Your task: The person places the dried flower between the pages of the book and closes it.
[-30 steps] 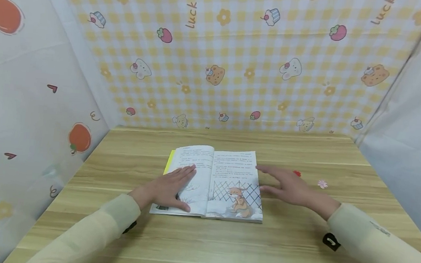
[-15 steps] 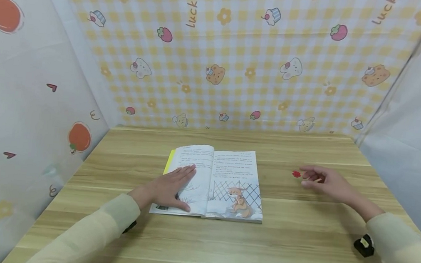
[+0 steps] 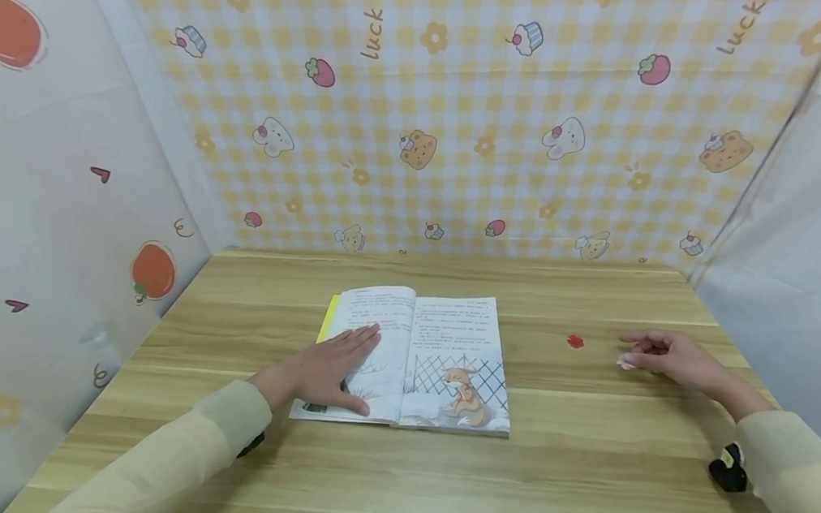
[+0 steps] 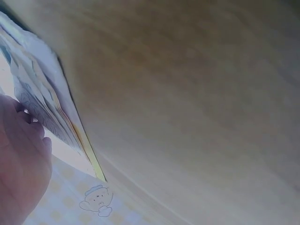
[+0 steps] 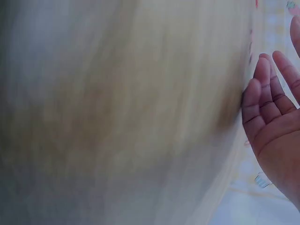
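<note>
An open book (image 3: 463,326) with text and a fox drawing on its right page lies on the table. My left hand (image 3: 316,370) rests flat on the left page, fingers spread. In the left wrist view, the left hand (image 4: 21,159) is beside the fanned page edges. To the right, my right hand (image 3: 683,363) reaches a pale pink flower (image 3: 625,362), its thumb at the petals and covering part of them. The right wrist view has the right hand (image 5: 276,122) with loosely bent fingers, thumb and index apart; no flower shows there.
A small red flower (image 3: 575,342) lies between the book and the right hand. The wooden table (image 3: 391,483) meets a yellow checked cloth wall (image 3: 460,187) at the back. White cloth stands on both sides.
My right hand has left the book's right edge, passed over the red flower and moved right to the pink flower. The left hand stays on the page.
</note>
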A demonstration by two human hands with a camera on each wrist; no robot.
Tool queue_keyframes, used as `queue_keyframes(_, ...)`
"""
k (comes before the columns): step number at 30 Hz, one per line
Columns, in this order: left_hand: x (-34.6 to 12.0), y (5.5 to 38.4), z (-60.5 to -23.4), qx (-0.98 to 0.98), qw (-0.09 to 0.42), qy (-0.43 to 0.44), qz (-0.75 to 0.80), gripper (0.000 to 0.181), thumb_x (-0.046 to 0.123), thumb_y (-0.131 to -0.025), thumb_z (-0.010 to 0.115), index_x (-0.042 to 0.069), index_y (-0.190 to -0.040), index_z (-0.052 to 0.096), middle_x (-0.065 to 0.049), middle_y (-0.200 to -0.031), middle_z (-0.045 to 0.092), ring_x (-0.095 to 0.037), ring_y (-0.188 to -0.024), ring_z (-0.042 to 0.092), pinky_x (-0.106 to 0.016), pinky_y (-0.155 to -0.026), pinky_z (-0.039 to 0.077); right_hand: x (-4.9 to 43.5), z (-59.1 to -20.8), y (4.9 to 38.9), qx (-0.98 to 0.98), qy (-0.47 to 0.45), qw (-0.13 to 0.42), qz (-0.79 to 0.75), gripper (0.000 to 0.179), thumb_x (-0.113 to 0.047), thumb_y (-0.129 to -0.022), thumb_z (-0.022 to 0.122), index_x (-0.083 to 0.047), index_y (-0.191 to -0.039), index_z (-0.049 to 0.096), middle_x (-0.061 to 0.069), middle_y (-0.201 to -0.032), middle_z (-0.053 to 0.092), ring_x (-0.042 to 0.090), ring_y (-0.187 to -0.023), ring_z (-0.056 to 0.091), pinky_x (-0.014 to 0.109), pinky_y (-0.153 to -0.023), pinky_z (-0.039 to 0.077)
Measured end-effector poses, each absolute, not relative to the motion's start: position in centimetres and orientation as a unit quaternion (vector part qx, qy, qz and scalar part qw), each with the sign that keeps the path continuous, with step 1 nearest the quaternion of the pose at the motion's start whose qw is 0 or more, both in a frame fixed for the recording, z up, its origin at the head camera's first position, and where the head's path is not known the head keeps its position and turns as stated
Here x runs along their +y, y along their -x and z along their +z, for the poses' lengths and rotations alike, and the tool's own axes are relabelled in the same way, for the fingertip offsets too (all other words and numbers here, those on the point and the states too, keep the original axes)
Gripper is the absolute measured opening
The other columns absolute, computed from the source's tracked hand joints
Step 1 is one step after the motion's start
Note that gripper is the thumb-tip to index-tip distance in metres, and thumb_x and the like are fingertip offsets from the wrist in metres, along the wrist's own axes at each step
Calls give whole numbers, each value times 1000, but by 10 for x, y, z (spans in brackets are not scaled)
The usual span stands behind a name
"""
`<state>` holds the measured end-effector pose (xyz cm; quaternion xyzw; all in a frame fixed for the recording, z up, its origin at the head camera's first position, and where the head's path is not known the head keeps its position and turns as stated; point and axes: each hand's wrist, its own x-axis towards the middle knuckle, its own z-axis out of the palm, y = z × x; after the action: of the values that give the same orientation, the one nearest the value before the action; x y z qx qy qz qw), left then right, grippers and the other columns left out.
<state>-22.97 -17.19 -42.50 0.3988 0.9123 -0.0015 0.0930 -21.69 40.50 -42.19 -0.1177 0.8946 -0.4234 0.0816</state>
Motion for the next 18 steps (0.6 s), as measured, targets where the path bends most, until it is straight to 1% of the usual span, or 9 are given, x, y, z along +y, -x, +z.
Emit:
queue_keyframes(3, -172, 229, -425, 913, 93, -397, -1, 118, 86, -78, 39, 4, -156, 5, -8, -162, -1, -19, -147, 0, -35, -118, 8, 410, -425, 220, 896, 121, 78, -420, 49, -18, -96, 63, 11, -133, 50, 11, -97, 64, 15, -77, 58, 29, -60, 51)
queue_keyframes(10, -170, 230, -424, 913, 94, -397, 0, 119, 86, -77, 39, 4, -156, 5, -8, -162, -1, -19, -147, 0, -35, -118, 8, 415, -430, 222, 904, 111, 82, -404, 46, -15, -93, 66, 11, -129, 54, 9, -90, 61, 14, -71, 53, 28, -59, 49)
queue_keyframes(15, -171, 230, -424, 912, 95, -399, 2, 119, 86, -77, 39, 3, -155, 5, -9, -162, 0, -20, -147, 1, -36, -118, 8, 412, -431, 224, 922, 110, 71, -364, 47, -24, -91, 70, 7, -124, 60, 6, -88, 61, 12, -72, 52, 26, -61, 48)
queue_keyframes(18, -172, 229, -424, 911, 94, -401, 8, 118, 85, -78, 41, 2, -155, 6, -10, -162, 1, -21, -147, 2, -36, -118, 8, 410, -433, 225, 928, 112, 63, -349, 47, -27, -89, 72, 5, -122, 63, 5, -89, 63, 12, -74, 53, 26, -62, 48)
